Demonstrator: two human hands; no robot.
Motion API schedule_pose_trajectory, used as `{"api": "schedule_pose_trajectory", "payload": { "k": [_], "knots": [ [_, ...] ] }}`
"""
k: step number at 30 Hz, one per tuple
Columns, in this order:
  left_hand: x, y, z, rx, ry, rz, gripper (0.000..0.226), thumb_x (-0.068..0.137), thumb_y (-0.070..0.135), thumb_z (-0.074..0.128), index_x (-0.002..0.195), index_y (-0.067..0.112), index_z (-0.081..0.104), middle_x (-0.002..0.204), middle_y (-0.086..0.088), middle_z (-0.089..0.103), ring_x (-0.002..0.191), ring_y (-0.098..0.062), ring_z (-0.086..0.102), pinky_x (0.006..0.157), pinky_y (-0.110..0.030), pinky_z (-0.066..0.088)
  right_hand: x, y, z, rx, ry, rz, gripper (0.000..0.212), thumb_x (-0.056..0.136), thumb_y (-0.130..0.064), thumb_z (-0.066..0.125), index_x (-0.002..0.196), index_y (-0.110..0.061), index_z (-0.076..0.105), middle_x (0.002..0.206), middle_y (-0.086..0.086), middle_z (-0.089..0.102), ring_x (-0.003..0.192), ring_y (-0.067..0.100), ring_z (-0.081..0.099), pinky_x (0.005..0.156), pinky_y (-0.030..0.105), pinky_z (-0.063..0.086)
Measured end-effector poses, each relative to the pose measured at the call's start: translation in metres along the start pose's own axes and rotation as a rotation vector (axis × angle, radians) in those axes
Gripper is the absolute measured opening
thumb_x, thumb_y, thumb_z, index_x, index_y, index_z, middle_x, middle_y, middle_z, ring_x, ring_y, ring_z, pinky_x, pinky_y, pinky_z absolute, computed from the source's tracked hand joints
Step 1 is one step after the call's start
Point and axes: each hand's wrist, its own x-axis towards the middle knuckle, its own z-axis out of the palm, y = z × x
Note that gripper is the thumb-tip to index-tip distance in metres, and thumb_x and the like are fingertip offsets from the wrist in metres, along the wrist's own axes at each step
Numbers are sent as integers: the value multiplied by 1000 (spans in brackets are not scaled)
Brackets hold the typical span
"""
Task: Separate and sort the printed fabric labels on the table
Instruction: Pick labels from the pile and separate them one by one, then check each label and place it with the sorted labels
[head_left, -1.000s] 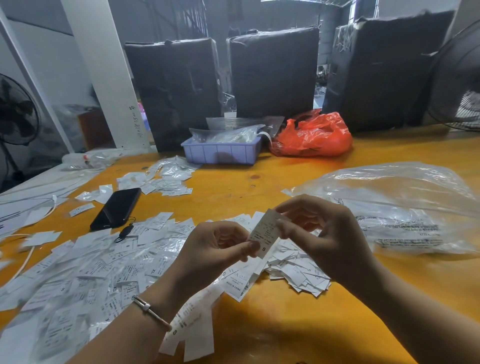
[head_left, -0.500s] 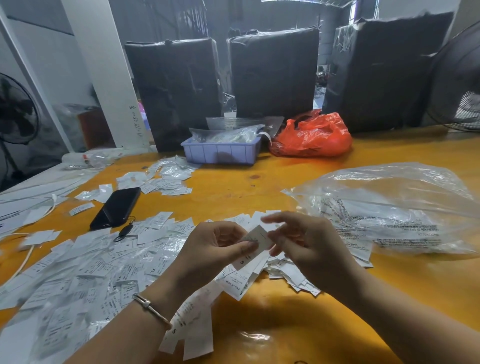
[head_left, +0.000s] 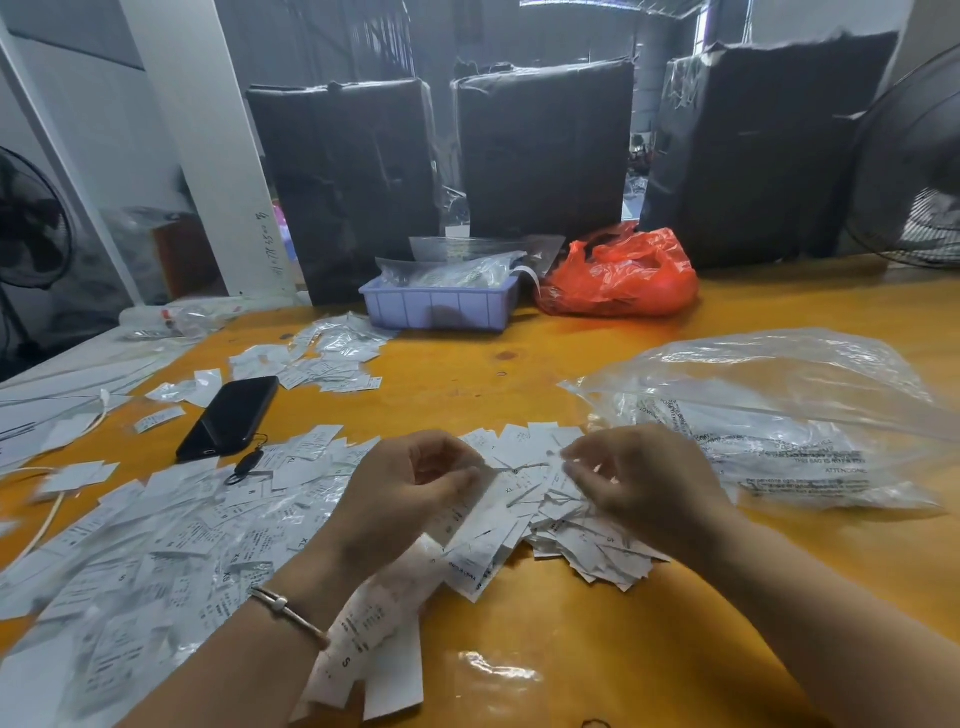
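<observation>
White printed fabric labels cover the yellow table (head_left: 597, 649): a wide spread (head_left: 156, 545) at the left, a smaller heap (head_left: 592, 545) under my hands, and a far pile (head_left: 332, 353). My left hand (head_left: 410, 499) has curled fingers gripping a bunch of labels, and a strip of them (head_left: 363, 634) hangs below my wrist. My right hand (head_left: 644, 483) is just to its right. Its fingertips pinch the edge of a single label (head_left: 524, 467) stretched between both hands, low over the heap. The label is blurred.
A black phone (head_left: 228, 415) lies left of centre. A clear plastic bag (head_left: 779, 415) sits at the right. A blue tray (head_left: 441, 309) and a red bag (head_left: 618, 275) stand at the back before black-wrapped boxes (head_left: 540, 150). Fans flank both sides.
Both hands have dropped from chest height toward the heap. The single label, held upright a second ago, now lies nearly flat between the hands.
</observation>
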Motion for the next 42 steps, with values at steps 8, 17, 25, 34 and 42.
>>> {"api": "schedule_pose_trajectory", "payload": {
  "k": [8,17,25,34,42],
  "knots": [
    [7,-14,-25,254,281,-209,22,86,10,57,74,25,69,70,13,72,74,-11,68,69,-36,56,16,46,-19,-295,175,330,31,84,-5,55,107,-18,70,112,7,67,105,28,57,91,39,46],
    [9,-17,-28,714,169,-332,22,80,4,45,72,7,65,78,-7,65,82,-28,60,68,-39,48,16,67,-23,-494,-15,494,29,86,-6,48,108,-19,59,112,5,65,107,26,57,88,35,37],
    [5,-14,-16,565,226,-117,31,76,-3,46,69,24,60,93,10,57,99,-13,45,76,-33,36,19,81,-23,-355,94,534,15,82,-7,58,76,-16,69,87,3,66,80,22,58,69,27,44],
    [3,-14,-10,382,205,-68,33,80,-3,51,65,24,63,88,14,61,99,-9,54,81,-32,41,20,84,-20,-337,228,467,22,82,-1,58,97,-15,66,93,10,69,87,31,60,87,40,45],
    [3,-15,-7,386,197,-17,31,82,-1,54,66,24,63,88,14,62,99,-8,54,83,-32,43,20,76,-17,79,507,396,27,86,9,45,93,-10,64,96,11,64,79,26,57,64,32,43]
  ]
}}
